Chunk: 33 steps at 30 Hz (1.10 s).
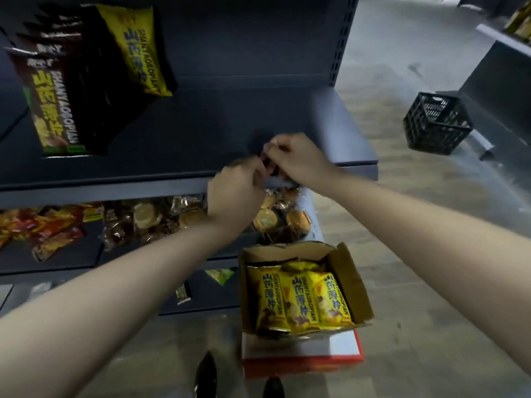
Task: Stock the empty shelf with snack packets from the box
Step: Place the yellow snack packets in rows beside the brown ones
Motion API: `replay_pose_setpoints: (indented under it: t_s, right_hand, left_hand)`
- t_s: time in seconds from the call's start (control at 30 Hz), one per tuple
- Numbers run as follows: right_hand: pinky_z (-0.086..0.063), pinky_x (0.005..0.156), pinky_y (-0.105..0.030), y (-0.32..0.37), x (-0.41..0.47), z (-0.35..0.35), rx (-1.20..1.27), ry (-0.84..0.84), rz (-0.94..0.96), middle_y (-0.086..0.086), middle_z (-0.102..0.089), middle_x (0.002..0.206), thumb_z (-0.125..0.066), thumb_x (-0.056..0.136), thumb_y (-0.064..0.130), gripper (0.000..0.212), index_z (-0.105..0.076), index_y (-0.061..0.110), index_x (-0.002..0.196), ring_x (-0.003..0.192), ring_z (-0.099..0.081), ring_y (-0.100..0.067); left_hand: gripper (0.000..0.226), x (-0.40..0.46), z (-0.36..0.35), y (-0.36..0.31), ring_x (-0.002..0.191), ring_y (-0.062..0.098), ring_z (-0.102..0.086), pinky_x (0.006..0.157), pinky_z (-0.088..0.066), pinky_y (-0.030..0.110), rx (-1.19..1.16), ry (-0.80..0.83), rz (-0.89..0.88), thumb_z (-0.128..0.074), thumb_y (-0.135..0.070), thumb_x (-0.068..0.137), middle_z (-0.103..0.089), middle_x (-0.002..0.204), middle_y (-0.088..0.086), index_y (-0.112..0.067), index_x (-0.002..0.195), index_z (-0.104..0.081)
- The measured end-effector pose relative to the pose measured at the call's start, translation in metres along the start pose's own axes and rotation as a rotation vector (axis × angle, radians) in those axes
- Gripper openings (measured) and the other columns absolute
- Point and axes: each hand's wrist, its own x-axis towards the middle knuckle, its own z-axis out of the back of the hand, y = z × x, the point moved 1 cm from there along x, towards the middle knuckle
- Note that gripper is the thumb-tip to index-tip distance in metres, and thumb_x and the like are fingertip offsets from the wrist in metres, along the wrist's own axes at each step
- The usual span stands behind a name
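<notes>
The dark shelf [201, 122] holds a row of brown snack packets [54, 90] at its left, with one yellow packet [138, 47] behind them; its right half is bare. My left hand [238, 191] and my right hand [298, 159] meet at the shelf's front lip, fingers curled, pinching a small dark thing [270, 166] between them; it is blurred and I cannot tell what it is. Below on the floor, an open cardboard box [342, 254] holds three yellow snack packets [298, 297] side by side, with another behind.
The box sits on a red and white carton [301, 351]. A lower shelf carries wrapped pastries [161, 216] and red-orange packets [43, 225]. A black plastic crate [436, 124] stands on the aisle floor at right. My shoes [207, 374] are near the carton.
</notes>
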Motion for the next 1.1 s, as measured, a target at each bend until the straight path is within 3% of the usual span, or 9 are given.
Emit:
replay_pose_setpoints:
  t_s: [0.13,0.23,0.37,0.57,0.67,0.77,0.9,0.97,1.1]
  right_hand:
    - [-0.044,0.066,-0.029,-0.043,-0.05,-0.01,-0.153,0.09,-0.025,-0.009,-0.067,0.084,-0.047,0.097,0.02,0.025,-0.066,0.005,0.088,0.074,-0.061,-0.02]
    - [-0.042,0.066,-0.025,-0.08,-0.081,-0.028,-0.24,0.207,-0.042,-0.009,-0.069,0.088,-0.051,0.095,0.016,0.02,-0.067,0.004,0.091,0.074,-0.06,-0.02]
    - [-0.055,0.07,-0.042,-0.134,-0.102,-0.062,-0.285,0.374,-0.194,-0.008,-0.07,0.086,-0.05,0.092,0.019,0.019,-0.067,0.01,0.09,0.076,-0.065,-0.027]
    - [-0.052,0.072,-0.042,-0.192,-0.115,-0.097,-0.349,0.514,-0.458,-0.012,-0.066,0.094,-0.041,0.092,0.022,0.027,-0.064,0.009,0.099,0.085,-0.061,-0.033]
    - [-0.04,0.064,-0.035,-0.21,-0.112,-0.105,-0.33,0.473,-0.551,-0.013,-0.06,0.089,-0.044,0.093,0.02,0.022,-0.062,0.007,0.093,0.081,-0.056,-0.03]
    - [-0.047,0.087,-0.036,-0.224,-0.109,-0.116,-0.398,0.429,-0.587,-0.016,-0.058,0.121,-0.048,0.095,0.03,0.035,-0.057,0.01,0.121,0.114,-0.053,-0.033]
    - [-0.033,0.106,-0.041,-0.237,-0.109,-0.144,-0.449,0.467,-0.626,-0.019,-0.031,0.147,-0.05,0.092,0.037,0.058,-0.037,0.01,0.142,0.135,-0.028,-0.039]
    - [-0.033,0.107,-0.048,-0.241,-0.11,-0.16,-0.471,0.466,-0.649,-0.017,-0.017,0.154,-0.051,0.089,0.039,0.065,-0.033,0.013,0.146,0.138,-0.018,-0.042]
    - [-0.038,0.101,-0.054,-0.238,-0.113,-0.182,-0.47,0.367,-0.83,-0.016,-0.008,0.151,-0.046,0.094,0.028,0.063,-0.017,0.015,0.149,0.134,-0.024,-0.039]
  left_hand:
    - [0.019,-0.047,-0.038,-0.008,0.076,0.025,-0.062,0.059,-0.044,0.031,0.009,0.282,-0.016,-0.04,-0.017,0.095,-0.066,0.093,0.005,-0.017,0.105,-0.057]
    - [0.028,-0.073,-0.067,0.008,0.097,0.024,-0.061,0.074,-0.049,0.033,0.029,0.617,-0.03,-0.038,-0.014,0.094,-0.061,0.117,0.001,-0.021,0.115,-0.055]
    - [0.031,-0.102,-0.101,0.033,0.114,0.026,-0.053,0.087,-0.047,0.036,0.095,0.904,0.057,-0.037,-0.012,0.095,-0.052,0.128,0.006,-0.015,0.121,-0.053]
    - [0.017,-0.119,-0.147,0.061,0.091,0.024,-0.063,0.073,-0.052,0.037,0.047,0.954,0.264,-0.042,-0.005,0.091,-0.063,0.096,0.009,-0.008,0.096,-0.058]
    - [0.025,-0.116,-0.166,0.064,0.102,0.027,-0.057,0.077,-0.047,0.034,0.049,0.995,0.327,-0.042,-0.005,0.091,-0.054,0.113,0.013,-0.005,0.114,-0.051]
    - [0.043,-0.113,-0.186,0.069,0.117,0.033,-0.048,0.088,-0.043,0.036,0.044,1.049,0.387,-0.043,-0.011,0.093,-0.04,0.133,0.018,-0.007,0.135,-0.036]
    - [0.06,-0.109,-0.205,0.069,0.129,0.039,-0.038,0.099,-0.042,0.043,0.07,1.128,0.532,-0.046,-0.012,0.092,-0.022,0.148,0.024,-0.008,0.146,-0.019]
    - [0.068,-0.105,-0.21,0.063,0.136,0.041,-0.025,0.103,-0.037,0.045,0.097,1.105,0.658,-0.045,-0.017,0.095,-0.005,0.152,0.023,-0.012,0.149,-0.005]
    - [0.065,-0.113,-0.223,0.057,0.137,0.036,-0.016,0.104,-0.035,0.04,0.081,1.0,0.792,-0.042,-0.026,0.097,-0.002,0.151,0.016,-0.012,0.148,-0.004]
